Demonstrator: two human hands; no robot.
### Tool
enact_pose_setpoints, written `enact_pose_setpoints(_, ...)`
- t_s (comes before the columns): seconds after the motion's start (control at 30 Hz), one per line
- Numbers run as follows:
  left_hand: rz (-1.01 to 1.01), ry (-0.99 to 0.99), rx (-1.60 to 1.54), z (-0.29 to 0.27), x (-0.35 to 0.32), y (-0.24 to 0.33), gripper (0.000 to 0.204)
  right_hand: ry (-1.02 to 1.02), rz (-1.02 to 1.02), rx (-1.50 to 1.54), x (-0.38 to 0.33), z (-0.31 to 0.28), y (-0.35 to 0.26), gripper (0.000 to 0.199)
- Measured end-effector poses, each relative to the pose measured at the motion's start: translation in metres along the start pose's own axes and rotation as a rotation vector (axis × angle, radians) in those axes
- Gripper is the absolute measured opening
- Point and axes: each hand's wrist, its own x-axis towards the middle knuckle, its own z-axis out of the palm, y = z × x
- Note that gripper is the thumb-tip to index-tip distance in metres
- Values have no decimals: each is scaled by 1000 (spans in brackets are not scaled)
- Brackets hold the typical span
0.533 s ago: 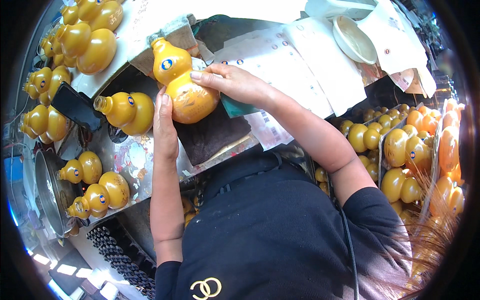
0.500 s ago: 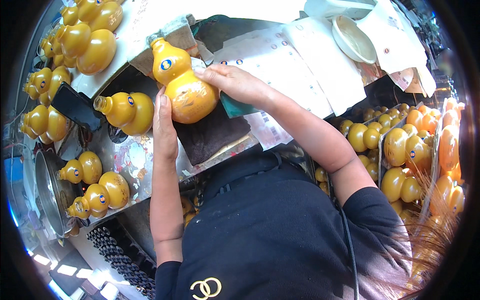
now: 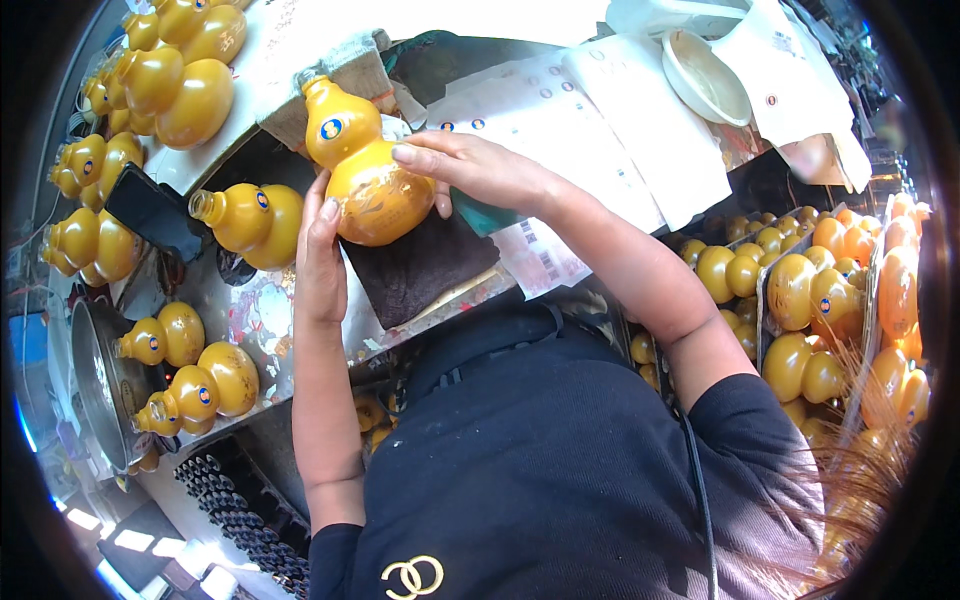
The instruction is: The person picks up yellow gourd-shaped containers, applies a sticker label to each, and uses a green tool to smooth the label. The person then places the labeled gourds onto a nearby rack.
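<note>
Both hands closed around yellow gourd bottle point(image 3: 365, 180): left hand point(image 3: 320, 265) bracing its side, right hand point(image 3: 470, 170) pressing from above, steadying it flat on dark cloth pad point(image 3: 420, 270) at counter point(image 3: 250, 310) middle.

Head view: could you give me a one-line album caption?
Both hands, left hand and right hand, steady a yellow gourd-shaped bottle on a dark cloth pad.

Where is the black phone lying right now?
In the head view the black phone lies at the left of the bench, between the gourd bottle on its side and a cluster of gourd bottles, left of the left hand.
</note>
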Motion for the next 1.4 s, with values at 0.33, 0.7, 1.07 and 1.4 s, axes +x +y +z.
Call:
enact_pose_setpoints(0.33, 4, 109, 24, 14, 10, 2, 64, 24, 14, -225, 8, 5, -11, 74)
enact_pose_setpoints(0.7, -23, 164, -53, -2, 5, -12, 50, -17, 9, 123, -12, 6, -25, 61)
enact_pose_setpoints(1.07, 49, 55, 88, -9, 2, -18, 61, -5, -33, 128, -5, 7, -3, 57)
enact_pose_setpoints(1.4, 136, -38, 130, -18, -1, -24, 89, 12, -114, 135, -7, 7, 8, 71)
